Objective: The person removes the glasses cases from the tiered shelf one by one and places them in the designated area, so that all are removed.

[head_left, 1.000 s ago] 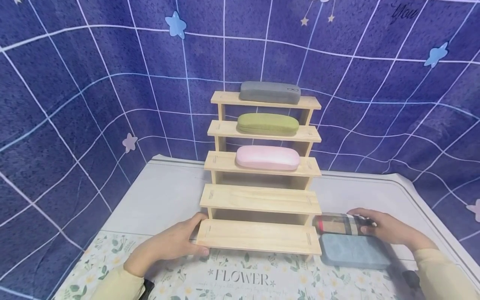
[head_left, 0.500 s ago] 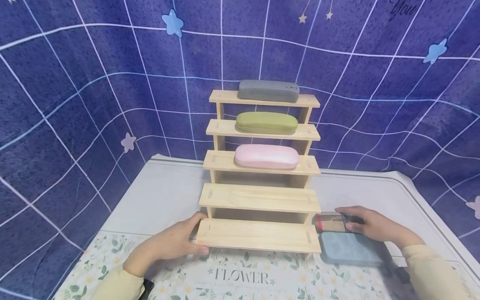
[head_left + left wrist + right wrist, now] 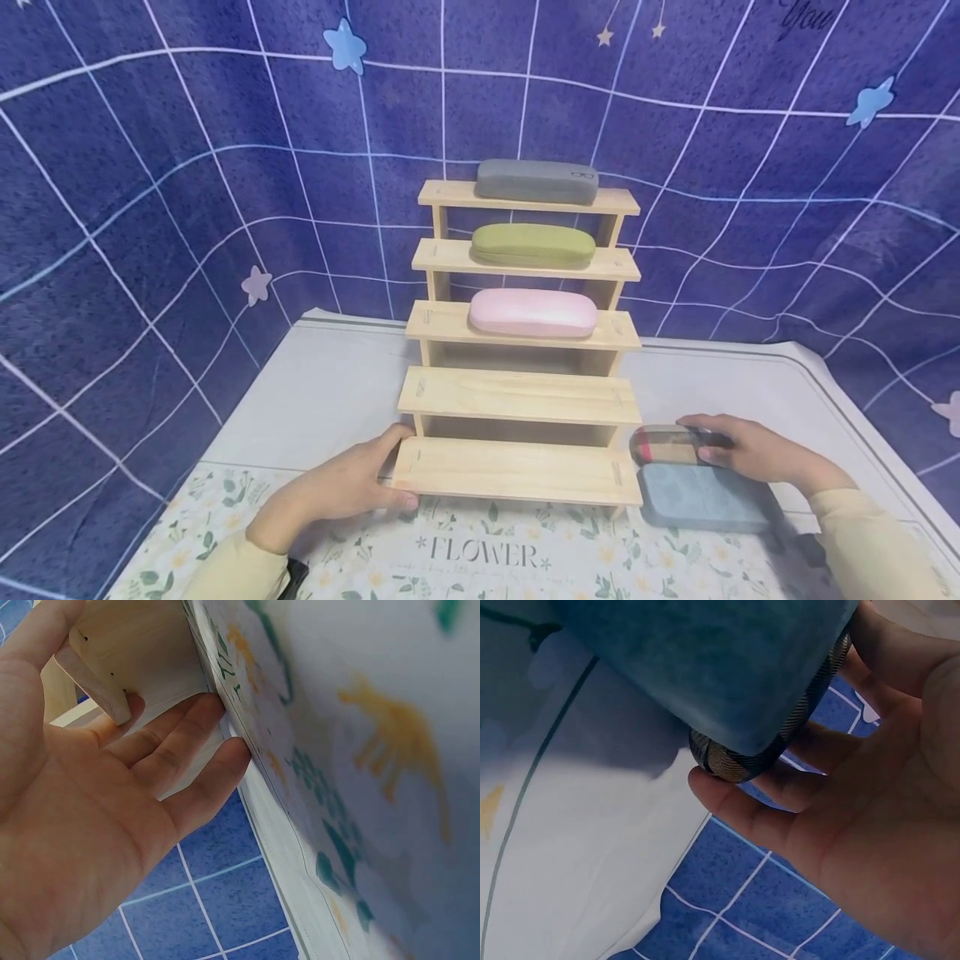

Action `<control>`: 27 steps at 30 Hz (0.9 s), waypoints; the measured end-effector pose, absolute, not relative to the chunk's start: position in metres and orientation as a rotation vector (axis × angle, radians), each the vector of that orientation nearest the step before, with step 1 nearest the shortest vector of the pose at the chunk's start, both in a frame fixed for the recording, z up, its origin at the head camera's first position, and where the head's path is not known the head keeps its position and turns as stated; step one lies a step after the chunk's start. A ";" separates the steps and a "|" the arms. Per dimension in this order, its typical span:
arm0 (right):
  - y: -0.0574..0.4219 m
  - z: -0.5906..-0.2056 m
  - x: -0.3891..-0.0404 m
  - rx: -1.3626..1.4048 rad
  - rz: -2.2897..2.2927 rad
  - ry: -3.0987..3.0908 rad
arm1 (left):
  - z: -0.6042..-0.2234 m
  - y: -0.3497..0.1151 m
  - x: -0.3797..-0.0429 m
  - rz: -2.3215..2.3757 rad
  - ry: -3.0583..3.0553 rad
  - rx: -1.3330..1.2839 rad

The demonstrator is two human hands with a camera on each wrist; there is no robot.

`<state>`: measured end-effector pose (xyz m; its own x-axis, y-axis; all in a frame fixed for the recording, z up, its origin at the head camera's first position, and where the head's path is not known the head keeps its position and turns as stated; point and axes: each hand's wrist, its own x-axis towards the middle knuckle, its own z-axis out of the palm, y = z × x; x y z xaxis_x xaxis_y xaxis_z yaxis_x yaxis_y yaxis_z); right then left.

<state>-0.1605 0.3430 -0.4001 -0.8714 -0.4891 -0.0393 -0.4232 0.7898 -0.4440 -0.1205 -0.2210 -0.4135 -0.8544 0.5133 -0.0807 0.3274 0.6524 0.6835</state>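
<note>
A stepped wooden rack point(image 3: 517, 471) stands mid-table. My left hand point(image 3: 352, 479) holds the left end of its lowest shelf, thumb in front; in the left wrist view, thumb and forefinger lie around the shelf's end piece point(image 3: 101, 686). To the right of the rack, my right hand point(image 3: 757, 450) grips a plaid glasses case point(image 3: 670, 446) with a red stripe, covering its right end. In front of it lies a light blue glasses case point(image 3: 708, 497). The right wrist view shows the plaid case point(image 3: 727, 763) mostly hidden behind the blue case point(image 3: 705, 660), fingers along its edge.
On the rack's three upper steps rest a grey glasses case point(image 3: 537, 182), a green glasses case point(image 3: 533, 245) and a pink glasses case point(image 3: 533, 312). A flowered mat point(image 3: 480, 558) covers the front of the white table point(image 3: 322, 375). Behind hangs a blue curtain point(image 3: 300, 200).
My right hand has moved left along the plaid case and grips it there. The case has shifted slightly, its rounded left end now showing more. My left hand stays on the rack.
</note>
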 end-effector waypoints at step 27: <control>0.174 -0.278 -0.218 -0.793 -0.888 3.068 | -0.414 -0.224 -0.117 1.033 2.605 0.728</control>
<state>-0.2179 0.1744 -0.2785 -0.8735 -0.4064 0.2680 -0.4867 0.7397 -0.4648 -0.1175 -0.2235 -0.4142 -0.8453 0.5326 -0.0429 0.3584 0.6247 0.6937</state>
